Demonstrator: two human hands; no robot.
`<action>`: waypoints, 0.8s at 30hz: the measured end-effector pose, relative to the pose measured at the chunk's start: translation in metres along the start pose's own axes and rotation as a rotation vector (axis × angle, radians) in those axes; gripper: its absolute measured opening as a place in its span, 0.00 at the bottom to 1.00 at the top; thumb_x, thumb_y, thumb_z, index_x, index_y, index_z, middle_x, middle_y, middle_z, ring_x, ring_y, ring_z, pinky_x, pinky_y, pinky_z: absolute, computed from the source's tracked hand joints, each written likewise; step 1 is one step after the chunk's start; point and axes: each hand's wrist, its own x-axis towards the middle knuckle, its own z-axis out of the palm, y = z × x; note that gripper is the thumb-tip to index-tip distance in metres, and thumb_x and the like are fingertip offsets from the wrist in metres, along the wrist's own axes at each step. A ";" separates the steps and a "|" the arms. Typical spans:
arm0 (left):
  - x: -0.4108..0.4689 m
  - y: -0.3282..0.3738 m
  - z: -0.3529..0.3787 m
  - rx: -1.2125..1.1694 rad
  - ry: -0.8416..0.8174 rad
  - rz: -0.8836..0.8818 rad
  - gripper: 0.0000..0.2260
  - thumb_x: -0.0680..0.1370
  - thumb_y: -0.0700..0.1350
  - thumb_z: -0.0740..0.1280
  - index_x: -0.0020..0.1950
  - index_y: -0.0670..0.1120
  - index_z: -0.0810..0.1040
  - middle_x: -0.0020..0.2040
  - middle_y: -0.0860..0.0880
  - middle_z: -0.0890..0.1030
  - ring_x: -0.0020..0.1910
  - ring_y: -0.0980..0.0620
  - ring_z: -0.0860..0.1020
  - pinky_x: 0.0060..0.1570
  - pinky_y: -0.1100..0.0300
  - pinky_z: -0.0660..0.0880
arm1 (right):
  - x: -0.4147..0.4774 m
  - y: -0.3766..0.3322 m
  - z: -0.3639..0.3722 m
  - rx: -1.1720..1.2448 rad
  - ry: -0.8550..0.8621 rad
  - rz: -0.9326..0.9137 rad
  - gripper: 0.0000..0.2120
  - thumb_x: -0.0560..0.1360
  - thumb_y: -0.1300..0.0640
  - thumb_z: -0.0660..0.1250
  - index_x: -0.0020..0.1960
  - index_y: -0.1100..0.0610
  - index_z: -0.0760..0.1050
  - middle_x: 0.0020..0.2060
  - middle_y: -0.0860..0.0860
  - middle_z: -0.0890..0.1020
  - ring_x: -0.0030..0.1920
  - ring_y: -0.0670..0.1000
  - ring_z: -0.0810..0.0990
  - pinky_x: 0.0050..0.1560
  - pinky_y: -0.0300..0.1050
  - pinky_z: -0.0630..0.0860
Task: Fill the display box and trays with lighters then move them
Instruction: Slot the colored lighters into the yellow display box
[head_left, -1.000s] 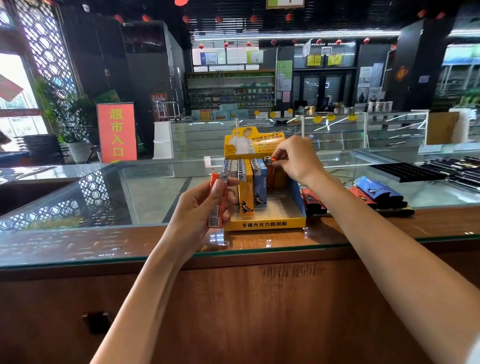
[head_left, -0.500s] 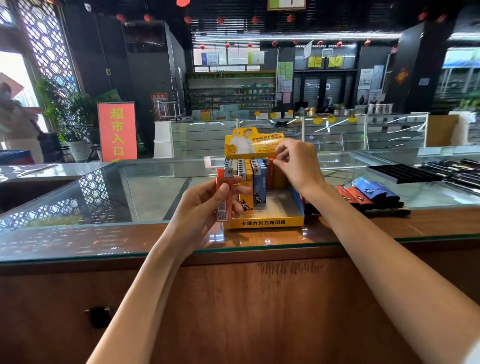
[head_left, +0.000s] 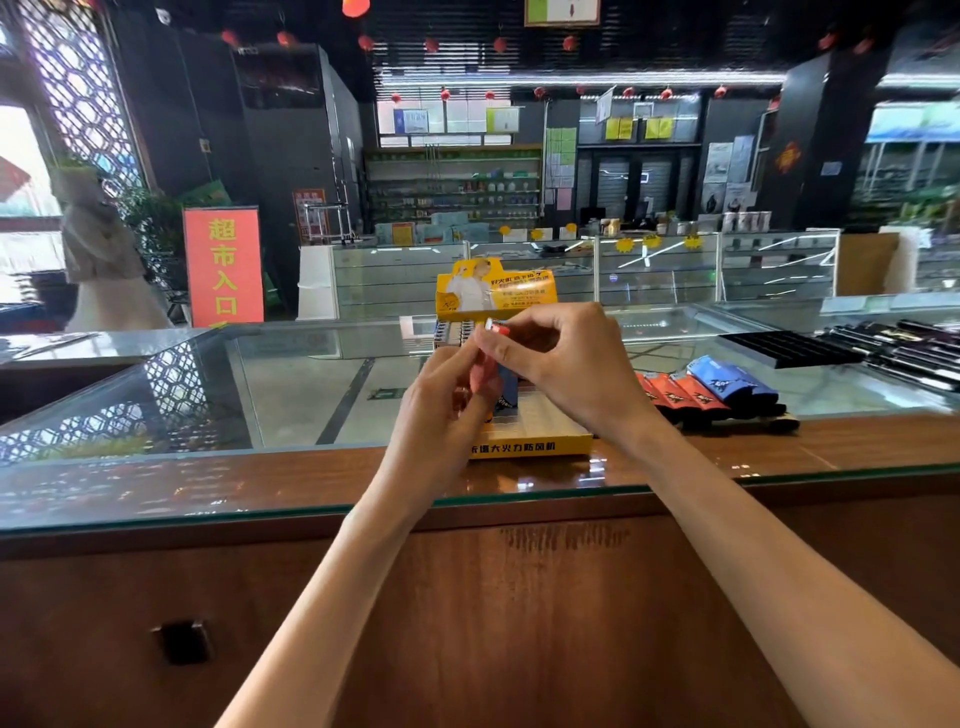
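A yellow display box (head_left: 540, 444) stands on the glass counter with an upright printed back card, and lighters stand in its rear rows (head_left: 454, 332). In front of the box, my left hand (head_left: 447, 410) and my right hand (head_left: 561, 364) meet on one orange lighter (head_left: 496, 332). The left hand holds its body from below; the right thumb and fingers pinch its metal top. My hands hide the box's middle. A row of loose orange and blue lighters (head_left: 711, 387) lies on the counter to the right of the box.
A black tray (head_left: 784, 348) and dark slim items (head_left: 909, 353) lie at the far right of the glass counter (head_left: 208, 395). The counter has a wooden front edge (head_left: 260, 478). A person in light clothes stands far left by an orange sign (head_left: 223, 265).
My right hand left the box's back row and came to the orange lighter in my left hand. My left hand moved right and up, in front of the box.
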 end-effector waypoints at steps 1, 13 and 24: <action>-0.001 0.001 -0.002 0.036 0.013 0.017 0.17 0.78 0.37 0.65 0.67 0.44 0.73 0.44 0.52 0.74 0.44 0.48 0.77 0.44 0.48 0.77 | 0.000 0.000 0.000 0.011 -0.005 -0.002 0.10 0.72 0.51 0.71 0.45 0.58 0.83 0.36 0.49 0.83 0.37 0.44 0.81 0.38 0.35 0.77; -0.040 -0.019 -0.063 0.583 -0.173 0.153 0.25 0.77 0.60 0.58 0.59 0.42 0.80 0.56 0.46 0.81 0.53 0.52 0.80 0.51 0.61 0.76 | 0.037 0.051 -0.046 -0.113 0.029 0.109 0.07 0.75 0.62 0.67 0.52 0.63 0.77 0.43 0.56 0.81 0.38 0.47 0.78 0.40 0.37 0.76; -0.041 -0.022 -0.073 0.818 -0.293 0.310 0.25 0.80 0.60 0.50 0.45 0.46 0.80 0.45 0.52 0.81 0.41 0.54 0.80 0.34 0.58 0.79 | 0.056 0.067 -0.010 -0.350 -0.041 -0.017 0.09 0.71 0.61 0.71 0.51 0.62 0.80 0.46 0.57 0.83 0.44 0.48 0.77 0.49 0.39 0.72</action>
